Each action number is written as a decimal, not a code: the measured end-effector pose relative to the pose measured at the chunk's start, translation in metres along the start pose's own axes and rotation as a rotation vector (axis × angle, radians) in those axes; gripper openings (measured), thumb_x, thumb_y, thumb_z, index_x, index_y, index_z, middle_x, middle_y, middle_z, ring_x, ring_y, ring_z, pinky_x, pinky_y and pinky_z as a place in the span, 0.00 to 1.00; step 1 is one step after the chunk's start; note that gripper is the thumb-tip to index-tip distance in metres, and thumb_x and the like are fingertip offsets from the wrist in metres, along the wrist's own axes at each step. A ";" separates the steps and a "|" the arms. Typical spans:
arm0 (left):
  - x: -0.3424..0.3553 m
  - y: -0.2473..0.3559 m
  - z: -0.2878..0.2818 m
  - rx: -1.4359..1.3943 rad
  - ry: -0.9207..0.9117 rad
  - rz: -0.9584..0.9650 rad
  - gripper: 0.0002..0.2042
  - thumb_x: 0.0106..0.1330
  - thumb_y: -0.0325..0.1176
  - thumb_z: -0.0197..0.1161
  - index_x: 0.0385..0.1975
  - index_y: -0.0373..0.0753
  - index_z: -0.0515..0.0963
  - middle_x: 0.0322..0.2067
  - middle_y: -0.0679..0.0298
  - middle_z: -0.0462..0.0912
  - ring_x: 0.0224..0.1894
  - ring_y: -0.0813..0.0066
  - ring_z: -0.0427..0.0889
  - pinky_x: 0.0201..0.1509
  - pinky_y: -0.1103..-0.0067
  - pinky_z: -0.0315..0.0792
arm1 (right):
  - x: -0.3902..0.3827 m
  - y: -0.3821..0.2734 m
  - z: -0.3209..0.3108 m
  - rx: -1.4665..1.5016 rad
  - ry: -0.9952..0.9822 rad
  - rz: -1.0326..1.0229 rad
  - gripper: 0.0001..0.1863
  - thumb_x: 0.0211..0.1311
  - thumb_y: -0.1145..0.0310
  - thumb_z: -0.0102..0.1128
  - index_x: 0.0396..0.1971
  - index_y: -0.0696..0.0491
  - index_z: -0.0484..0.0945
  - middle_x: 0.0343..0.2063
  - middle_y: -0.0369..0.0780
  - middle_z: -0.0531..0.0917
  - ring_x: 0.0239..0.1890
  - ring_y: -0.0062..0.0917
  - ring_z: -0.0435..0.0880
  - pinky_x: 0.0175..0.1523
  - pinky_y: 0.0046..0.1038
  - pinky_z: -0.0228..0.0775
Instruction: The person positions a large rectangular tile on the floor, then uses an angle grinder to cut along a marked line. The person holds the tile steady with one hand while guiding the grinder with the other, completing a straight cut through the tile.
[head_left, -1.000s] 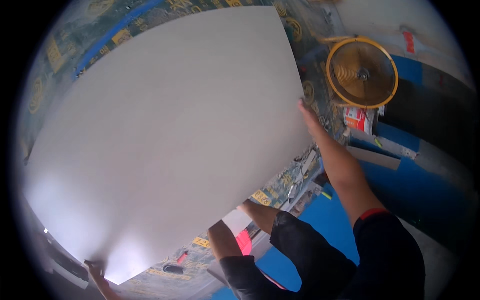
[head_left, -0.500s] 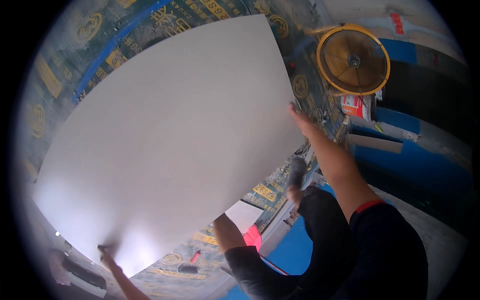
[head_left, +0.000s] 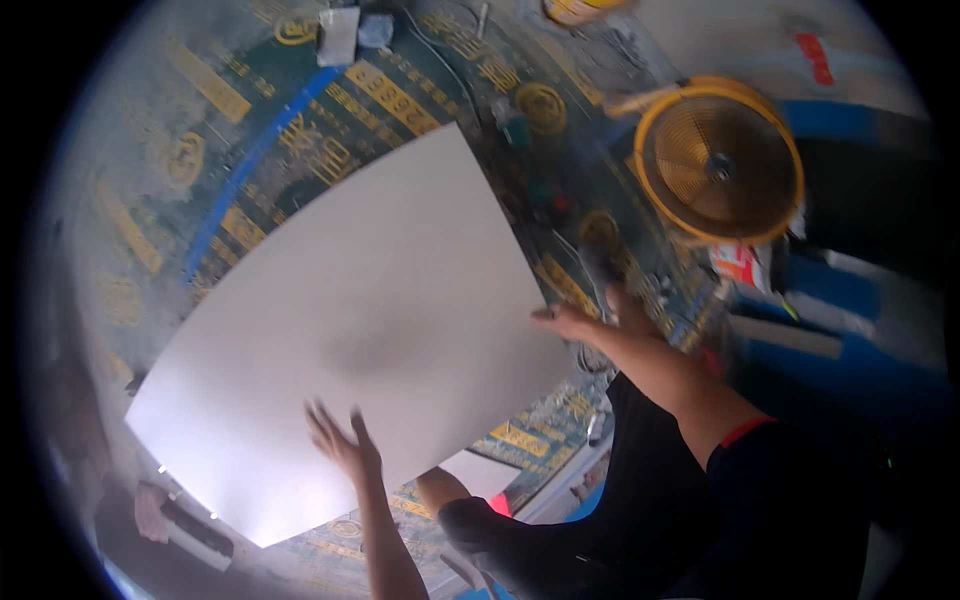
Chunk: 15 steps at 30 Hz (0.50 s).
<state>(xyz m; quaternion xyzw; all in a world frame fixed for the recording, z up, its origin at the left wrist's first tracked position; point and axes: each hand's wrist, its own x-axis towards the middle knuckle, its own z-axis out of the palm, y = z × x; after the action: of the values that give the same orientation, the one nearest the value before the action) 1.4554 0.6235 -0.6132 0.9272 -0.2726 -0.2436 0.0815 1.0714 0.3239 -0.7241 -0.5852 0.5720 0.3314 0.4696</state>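
Note:
A large white flat panel (head_left: 400,270) with straight sides spreads across the middle of the view, over a dark green printed board (head_left: 400,150). My left hand (head_left: 347,447) is in front of the panel's lower middle, fingers spread and nothing held. I cannot tell whether it touches the face. At the panel's right edge, my right hand (head_left: 568,323) has its fingers over the border; the part behind is hidden. A second smaller white sheet (head_left: 485,472) shows under the lower edge, by my leg.
A round yellow fan (head_left: 720,165) with a wire guard stands at the right, a red-and-white bucket (head_left: 742,265) beneath it. Blue tape (head_left: 250,165) crosses the printed board at the upper left. A grey-white block (head_left: 338,35) and a cable (head_left: 440,55) lie at the far side.
My left hand has left the panel's lower left corner and moved right and up over its face. The panel looks smaller and lower in view. My right hand stays at its right edge.

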 end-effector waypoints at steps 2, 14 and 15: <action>-0.111 0.014 -0.018 0.015 -0.018 -0.299 0.31 0.71 0.43 0.57 0.71 0.41 0.58 0.72 0.47 0.54 0.73 0.47 0.55 0.74 0.54 0.49 | 0.013 0.016 -0.022 -0.067 -0.161 -0.224 0.32 0.61 0.38 0.60 0.46 0.55 0.83 0.38 0.44 0.87 0.41 0.32 0.85 0.48 0.32 0.75; -0.271 0.280 0.117 -0.330 -0.144 -0.548 0.24 0.69 0.41 0.61 0.59 0.31 0.71 0.57 0.45 0.75 0.61 0.50 0.72 0.67 0.66 0.63 | 0.084 0.112 -0.251 -0.307 -0.050 -0.358 0.21 0.62 0.48 0.56 0.37 0.51 0.83 0.39 0.49 0.85 0.45 0.42 0.83 0.49 0.40 0.74; -0.251 0.330 0.121 -0.447 -0.182 -0.601 0.25 0.69 0.42 0.61 0.59 0.31 0.71 0.57 0.45 0.75 0.62 0.49 0.72 0.67 0.66 0.63 | 0.077 0.138 -0.273 -0.423 -0.015 -0.408 0.20 0.62 0.50 0.56 0.36 0.53 0.82 0.40 0.50 0.84 0.46 0.44 0.82 0.49 0.41 0.73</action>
<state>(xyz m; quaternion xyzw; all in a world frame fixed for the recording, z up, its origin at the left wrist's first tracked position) 1.0582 0.4815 -0.5221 0.8997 0.0649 -0.3914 0.1819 0.9047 0.0557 -0.7266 -0.7707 0.3573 0.3463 0.3980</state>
